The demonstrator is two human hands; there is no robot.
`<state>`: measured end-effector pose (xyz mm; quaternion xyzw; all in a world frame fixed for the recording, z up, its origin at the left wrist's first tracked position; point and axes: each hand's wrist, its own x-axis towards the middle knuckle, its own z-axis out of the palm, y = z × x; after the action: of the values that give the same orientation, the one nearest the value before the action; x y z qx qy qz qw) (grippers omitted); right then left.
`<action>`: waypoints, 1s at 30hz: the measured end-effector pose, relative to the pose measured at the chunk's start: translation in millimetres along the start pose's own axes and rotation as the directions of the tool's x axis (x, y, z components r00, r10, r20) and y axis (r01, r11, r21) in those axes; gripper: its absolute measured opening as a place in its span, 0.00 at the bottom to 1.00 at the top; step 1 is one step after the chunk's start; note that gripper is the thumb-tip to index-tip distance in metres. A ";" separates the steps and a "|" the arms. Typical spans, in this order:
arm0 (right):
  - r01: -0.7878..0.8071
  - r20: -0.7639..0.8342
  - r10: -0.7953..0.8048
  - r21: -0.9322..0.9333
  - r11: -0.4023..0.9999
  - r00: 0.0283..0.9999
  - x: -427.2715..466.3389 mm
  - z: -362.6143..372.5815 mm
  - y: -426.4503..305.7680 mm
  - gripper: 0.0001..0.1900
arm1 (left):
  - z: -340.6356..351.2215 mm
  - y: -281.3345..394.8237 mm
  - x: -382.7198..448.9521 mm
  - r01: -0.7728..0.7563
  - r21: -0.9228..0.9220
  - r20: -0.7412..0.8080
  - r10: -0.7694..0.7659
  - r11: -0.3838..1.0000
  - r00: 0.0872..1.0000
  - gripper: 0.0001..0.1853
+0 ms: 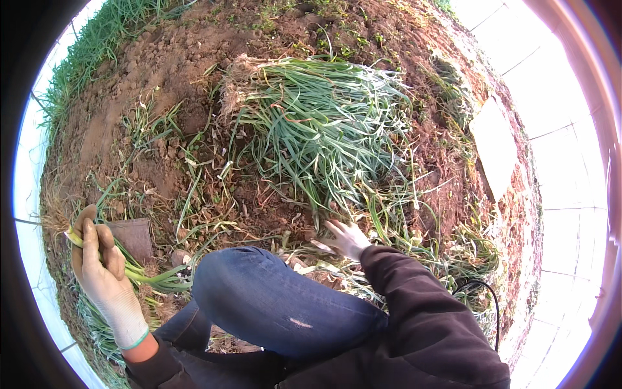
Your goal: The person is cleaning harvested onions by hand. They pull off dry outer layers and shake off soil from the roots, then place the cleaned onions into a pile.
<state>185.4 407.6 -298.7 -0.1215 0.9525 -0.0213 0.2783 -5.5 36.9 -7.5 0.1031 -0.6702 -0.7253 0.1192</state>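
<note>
My left hand (104, 262), in a white knit glove with soiled fingers, is raised at the lower left, closed around a rooted green plant like a scallion or leek (75, 237). The plant's roots point up left and its green leaves trail down right behind the hand. My right hand (344, 237), also in a pale glove, reaches down with spread fingers to the loose leaves and soil beyond my knee; its fingertips are partly lost among the leaves. Beyond it lies a large pile of similar plants (325, 116), roots to the left and leaves to the right.
My bent knee in jeans (282, 296) stands between my hands. A flat brown piece (133, 238) lies on the soil beside my left hand. More rooted plants (97, 326) lie below that hand. A pale sheet (494, 146) is at the right, and green plants (104, 53) grow at the upper left.
</note>
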 end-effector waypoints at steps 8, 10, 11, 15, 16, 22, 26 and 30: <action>-0.277 0.436 0.379 -0.280 0.919 0.817 -219.0 125.5 65.8 0.19 | 9.0 -14.3 3.2 -0.011 -0.001 0.100 0.011 1.000 0.995 0.11; -0.421 0.531 0.454 -0.191 0.887 0.715 -242.4 121.4 62.9 0.19 | 14.3 -6.6 1.5 -0.008 -0.011 0.112 0.010 1.000 0.994 0.10; -0.489 0.566 0.484 -0.158 0.858 0.667 -243.2 116.0 62.2 0.18 | 15.0 -5.4 1.3 -0.015 -0.010 0.109 0.016 1.000 0.994 0.10; -0.634 0.561 0.547 -0.050 0.772 0.622 -188.1 61.1 57.6 0.19 | 25.8 0.6 -13.2 0.005 -0.020 0.057 -0.004 1.000 0.998 0.09; -0.634 0.511 0.545 0.002 0.773 0.665 -159.4 40.9 55.9 0.20 | 28.5 0.0 -13.3 -0.010 -0.017 0.063 0.011 1.000 0.998 0.08; -0.333 -0.101 0.380 0.314 0.889 0.920 14.7 -89.7 98.3 0.22 | 49.2 10.1 -22.4 0.116 -0.076 0.000 -0.117 0.990 0.993 0.09; -0.218 -0.362 0.295 0.240 0.946 0.884 143.6 -191.4 159.6 0.25 | 24.1 31.7 -36.2 0.195 -0.130 -0.088 -0.207 0.972 0.974 0.11; -0.423 -0.352 0.440 0.127 0.897 0.826 251.3 -286.4 219.4 0.29 | 9.4 44.4 -18.2 0.425 -0.251 0.096 -0.415 0.870 0.905 0.14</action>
<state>-221.1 551.4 -212.6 0.1092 0.9897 -0.0012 0.0930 10.5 48.1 37.4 0.2151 -0.5303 -0.8190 -0.0414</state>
